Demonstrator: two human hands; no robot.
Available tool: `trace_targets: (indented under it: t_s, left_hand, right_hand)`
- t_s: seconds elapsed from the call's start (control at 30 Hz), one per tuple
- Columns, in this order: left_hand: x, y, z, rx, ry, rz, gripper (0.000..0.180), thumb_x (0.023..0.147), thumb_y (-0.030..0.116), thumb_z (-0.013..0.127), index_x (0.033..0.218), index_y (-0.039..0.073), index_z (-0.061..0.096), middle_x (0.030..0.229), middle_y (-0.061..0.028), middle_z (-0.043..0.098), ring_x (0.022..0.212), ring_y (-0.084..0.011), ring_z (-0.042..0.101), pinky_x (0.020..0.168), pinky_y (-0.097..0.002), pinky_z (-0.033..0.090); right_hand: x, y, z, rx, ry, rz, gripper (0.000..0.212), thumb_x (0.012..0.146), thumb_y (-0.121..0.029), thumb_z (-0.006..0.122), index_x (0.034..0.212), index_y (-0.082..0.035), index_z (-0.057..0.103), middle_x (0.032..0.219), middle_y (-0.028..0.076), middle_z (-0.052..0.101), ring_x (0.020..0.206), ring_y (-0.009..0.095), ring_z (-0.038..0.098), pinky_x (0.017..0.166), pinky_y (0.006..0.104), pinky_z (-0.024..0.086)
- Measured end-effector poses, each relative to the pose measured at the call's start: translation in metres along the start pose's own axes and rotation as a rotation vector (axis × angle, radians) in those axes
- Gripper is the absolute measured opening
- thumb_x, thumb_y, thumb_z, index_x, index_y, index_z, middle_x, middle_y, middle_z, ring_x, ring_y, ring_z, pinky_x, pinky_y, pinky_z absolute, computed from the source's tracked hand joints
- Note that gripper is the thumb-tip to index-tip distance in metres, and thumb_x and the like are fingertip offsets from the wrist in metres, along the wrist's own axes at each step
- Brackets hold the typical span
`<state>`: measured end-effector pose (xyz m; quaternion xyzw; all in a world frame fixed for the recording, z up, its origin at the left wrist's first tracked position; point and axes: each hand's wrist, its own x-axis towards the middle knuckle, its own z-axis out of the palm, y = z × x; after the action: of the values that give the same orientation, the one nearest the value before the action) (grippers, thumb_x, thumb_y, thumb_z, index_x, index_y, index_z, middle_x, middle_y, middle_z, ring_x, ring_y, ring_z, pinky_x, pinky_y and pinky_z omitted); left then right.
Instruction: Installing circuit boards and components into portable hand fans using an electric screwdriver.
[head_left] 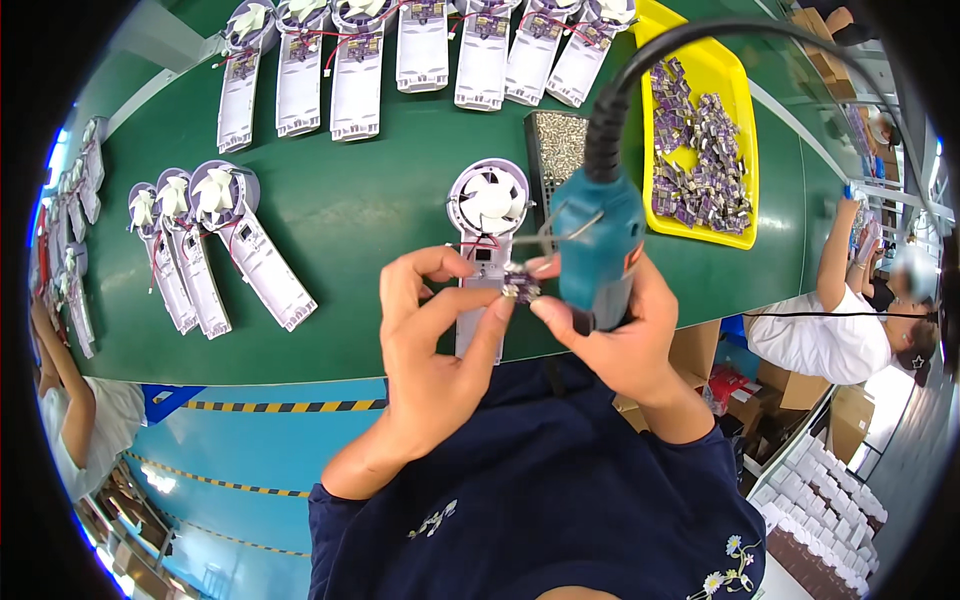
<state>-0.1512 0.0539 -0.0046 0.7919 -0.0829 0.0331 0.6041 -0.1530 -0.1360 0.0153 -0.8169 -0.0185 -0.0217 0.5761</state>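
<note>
Between the thumb and index finger of my left hand (435, 345) is a small purple circuit board (520, 287) with metal parts on it. My right hand (640, 345) is wrapped round a teal corded electric screwdriver (600, 235), and its thumb reaches to the board's right edge. Under the board lies a white fan housing half (484, 262) with a round white fan (490, 199) at its far end and red wires. My hands partly cover this housing. The screwdriver's body hides some of my right fingers.
A yellow tray (748, 120) of purple boards stands at the far right, beside a black box of small metal screws (562, 145). Several fan housings (355, 95) line the back; three more (262, 270) lie left. The screwdriver's black cord (690, 38) arches overhead. Co-workers (820, 340) sit on both sides.
</note>
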Motion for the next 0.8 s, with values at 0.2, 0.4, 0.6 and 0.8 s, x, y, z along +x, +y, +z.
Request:
trace_targets:
  t_s: [0.2,0.4,0.6,0.8]
  left_hand:
    - [-0.010,-0.003,0.008,-0.283,0.022,-0.149,0.012,0.082,0.000,0.077,0.093,0.001,0.073,0.108,-0.0100,0.056,0.096,-0.0240,0.051,0.084,-0.0340,0.045]
    - [-0.011,-0.010,0.007,-0.145,0.012,-0.040,0.013,0.082,0.001,0.078,0.093,0.001,0.073,0.109,-0.0111,0.057,0.099,-0.0245,0.052,0.085,-0.0340,0.044]
    - [0.007,-0.002,-0.013,0.075,-0.039,-0.015,0.052,0.074,0.001,0.082,0.122,0.007,0.065,0.111,-0.0117,0.053,0.091,-0.0239,0.052,0.076,-0.0333,0.047]
    - [0.027,-0.022,-0.020,0.175,-0.177,0.027,0.061,0.075,0.005,0.083,0.133,0.013,0.062,0.099,-0.0060,0.058,0.068,-0.0180,0.056,0.062,-0.0325,0.051]
  right_hand:
    - [-0.006,0.003,0.003,0.023,-0.068,0.050,0.046,0.072,0.002,0.075,0.117,0.000,0.062,0.096,0.012,0.072,0.087,0.016,0.072,0.076,0.0303,0.056]
    - [-0.003,-0.006,0.006,-0.122,-0.055,-0.009,0.032,0.078,0.000,0.082,0.104,0.000,0.064,0.093,0.006,0.072,0.083,0.010,0.067,0.076,0.0258,0.053]
    - [0.004,-0.002,0.005,0.035,-0.007,0.057,0.027,0.083,0.002,0.077,0.106,0.000,0.063,0.094,0.007,0.071,0.085,0.012,0.067,0.076,0.0271,0.054]
    - [0.010,0.006,0.014,0.208,-0.019,0.159,0.032,0.086,0.002,0.075,0.113,0.000,0.060,0.097,0.006,0.071,0.088,0.010,0.067,0.079,0.0252,0.054]
